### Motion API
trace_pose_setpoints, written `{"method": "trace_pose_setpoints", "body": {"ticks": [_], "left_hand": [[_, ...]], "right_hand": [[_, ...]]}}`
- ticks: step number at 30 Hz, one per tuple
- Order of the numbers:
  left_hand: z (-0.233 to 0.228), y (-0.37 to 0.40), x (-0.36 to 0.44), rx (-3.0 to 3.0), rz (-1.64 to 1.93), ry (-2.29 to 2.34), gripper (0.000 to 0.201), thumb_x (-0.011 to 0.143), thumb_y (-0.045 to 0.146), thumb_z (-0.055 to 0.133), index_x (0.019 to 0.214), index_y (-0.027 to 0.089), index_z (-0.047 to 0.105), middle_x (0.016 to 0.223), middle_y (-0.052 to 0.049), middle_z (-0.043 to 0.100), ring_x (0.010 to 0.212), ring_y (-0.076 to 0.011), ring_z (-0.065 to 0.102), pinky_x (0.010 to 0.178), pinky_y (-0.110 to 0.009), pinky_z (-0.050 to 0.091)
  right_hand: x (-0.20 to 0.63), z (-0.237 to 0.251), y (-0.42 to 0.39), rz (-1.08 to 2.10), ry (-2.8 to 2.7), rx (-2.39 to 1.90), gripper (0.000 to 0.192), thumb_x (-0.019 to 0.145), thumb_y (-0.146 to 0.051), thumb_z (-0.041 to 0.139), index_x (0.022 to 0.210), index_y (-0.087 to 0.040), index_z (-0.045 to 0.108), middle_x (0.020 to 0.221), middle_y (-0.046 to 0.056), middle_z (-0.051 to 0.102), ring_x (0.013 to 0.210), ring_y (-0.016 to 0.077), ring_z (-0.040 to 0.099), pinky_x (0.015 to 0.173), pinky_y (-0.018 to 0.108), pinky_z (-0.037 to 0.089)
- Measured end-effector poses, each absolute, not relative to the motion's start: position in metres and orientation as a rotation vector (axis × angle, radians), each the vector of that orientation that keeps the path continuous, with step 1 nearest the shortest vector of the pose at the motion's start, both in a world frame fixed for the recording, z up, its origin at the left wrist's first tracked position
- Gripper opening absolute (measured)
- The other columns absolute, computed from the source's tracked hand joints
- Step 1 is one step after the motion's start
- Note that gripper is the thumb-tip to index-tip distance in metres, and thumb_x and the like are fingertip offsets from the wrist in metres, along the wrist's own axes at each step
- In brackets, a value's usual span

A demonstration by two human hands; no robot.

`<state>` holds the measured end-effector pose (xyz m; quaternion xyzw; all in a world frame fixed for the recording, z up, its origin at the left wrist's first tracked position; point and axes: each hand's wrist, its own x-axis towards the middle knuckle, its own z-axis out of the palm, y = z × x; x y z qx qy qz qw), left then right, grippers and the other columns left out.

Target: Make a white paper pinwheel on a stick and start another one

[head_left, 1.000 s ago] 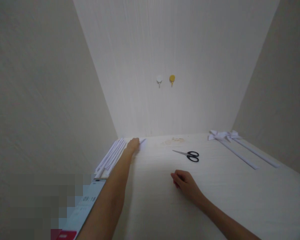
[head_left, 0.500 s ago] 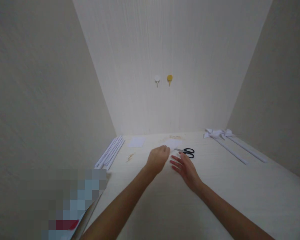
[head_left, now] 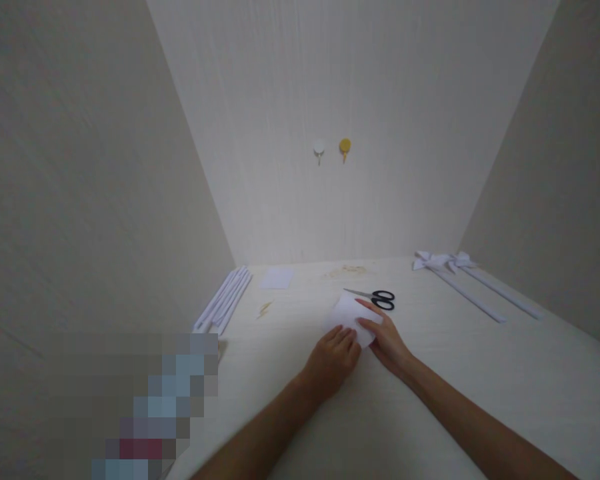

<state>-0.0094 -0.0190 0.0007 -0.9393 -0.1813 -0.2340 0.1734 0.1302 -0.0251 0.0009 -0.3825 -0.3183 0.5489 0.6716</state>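
Observation:
A small white sheet of paper is held between both hands near the middle of the table. My left hand closes on its near left edge, knuckles up. On the right side my right hand grips the sheet, some fingers lying over it and others out of sight behind or beneath. Just beyond the paper rest scissors with black handles, blades pointing left. Another white paper square lies flat toward the back left.
Rolled white paper sticks lie bundled at the left edge. Two paper pinwheel-like shapes on sticks lie at the right. Tan scraps are left of my hands, more near the back wall. Two hooks hang on the wall.
My left hand has drawn the paper nearer, away from beside the scissors. The right hand, open before, has closed on the sheet's right side.

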Motion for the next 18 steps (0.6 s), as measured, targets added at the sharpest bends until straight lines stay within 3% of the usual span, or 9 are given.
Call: {"method": "trace_pose_setpoints", "body": {"ticks": [3,7,9,11,14,18], "left_hand": [[0.001,-0.018,-0.014,-2.839,-0.873,-0.687,0.017,0.077,0.022,0.046,0.092,0.014,0.051,0.106,-0.01,0.058,0.103,-0.0166,0.05,0.095,-0.035,0.034],[0.002,-0.005,-0.022,-2.943,-1.348,-1.011,0.053,0.062,0.042,0.061,0.105,0.017,0.044,0.117,-0.014,0.049,0.111,-0.024,0.042,0.097,-0.047,0.026],[0.0,0.005,-0.024,-2.956,-1.665,-1.362,0.05,0.064,0.037,0.061,0.105,0.017,0.042,0.112,-0.013,0.051,0.104,-0.0218,0.048,0.088,-0.042,0.038],[-0.002,0.014,-0.025,-3.007,-1.961,-1.676,0.041,0.067,0.03,0.058,0.101,0.017,0.041,0.092,-0.008,0.058,0.076,-0.0151,0.058,0.067,-0.031,0.046],[-0.003,0.02,-0.025,-3.126,-2.059,-1.865,0.04,0.063,0.02,0.06,0.097,0.017,0.041,0.06,0.005,0.052,0.051,-0.008,0.051,0.049,-0.019,0.04],[0.0,0.02,-0.029,-3.063,-2.107,-1.955,0.038,0.06,0.015,0.058,0.094,0.017,0.042,0.049,0.01,0.044,0.042,-0.0053,0.042,0.041,-0.015,0.029]], "right_hand": [[0.131,0.001,-0.026,1.244,-0.715,-0.886,0.049,0.051,-0.015,0.064,0.098,-0.019,0.053,0.075,0.001,0.065,0.067,0.0186,0.058,0.06,0.029,0.044],[0.132,0.0,-0.027,1.277,-0.733,-0.895,0.049,0.052,-0.016,0.064,0.099,-0.02,0.051,0.075,0.0,0.064,0.06,0.016,0.057,0.055,0.027,0.043],[0.132,0.001,-0.028,1.296,-0.776,-0.912,0.048,0.053,-0.017,0.064,0.098,-0.02,0.051,0.074,0.0,0.063,0.059,0.0154,0.056,0.054,0.027,0.042],[0.131,0.002,-0.03,1.317,-0.827,-0.941,0.047,0.053,-0.018,0.065,0.098,-0.02,0.051,0.072,-0.001,0.062,0.058,0.0153,0.056,0.053,0.026,0.042],[0.131,0.002,-0.032,1.311,-0.91,-0.98,0.048,0.054,-0.022,0.066,0.1,-0.02,0.051,0.074,0.0,0.061,0.061,0.0159,0.057,0.054,0.026,0.043],[0.134,0.0,-0.031,1.254,-0.966,-0.984,0.056,0.059,-0.031,0.066,0.111,-0.024,0.045,0.086,0.002,0.062,0.065,0.0153,0.057,0.056,0.026,0.045]]}}
